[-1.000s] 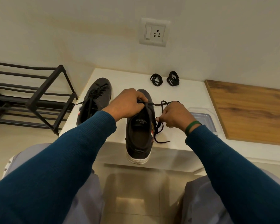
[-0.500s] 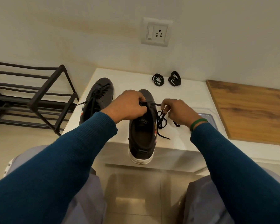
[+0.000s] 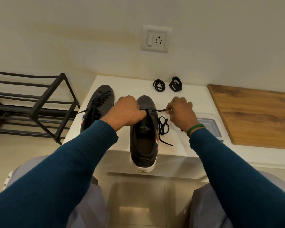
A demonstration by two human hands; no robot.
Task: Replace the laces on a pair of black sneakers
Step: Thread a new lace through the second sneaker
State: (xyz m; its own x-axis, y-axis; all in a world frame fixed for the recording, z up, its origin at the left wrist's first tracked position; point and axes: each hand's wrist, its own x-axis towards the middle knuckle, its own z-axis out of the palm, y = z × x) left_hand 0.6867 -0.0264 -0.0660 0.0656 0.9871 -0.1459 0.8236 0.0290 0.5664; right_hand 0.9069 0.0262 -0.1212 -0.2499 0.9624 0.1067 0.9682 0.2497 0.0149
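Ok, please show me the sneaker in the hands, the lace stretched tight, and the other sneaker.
held sneaker (image 3: 143, 145): head view, inside its heel opening.
taut lace (image 3: 160, 110): head view, straight stretch leaving the eyelet.
other sneaker (image 3: 104, 92): head view, on its toe cap.

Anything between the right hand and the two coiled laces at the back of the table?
Nothing visible. Only bare white table lies between the right hand and the coiled laces beyond it. The hand is busy, though: it pinches the old lace running from the sneaker that the left hand holds.
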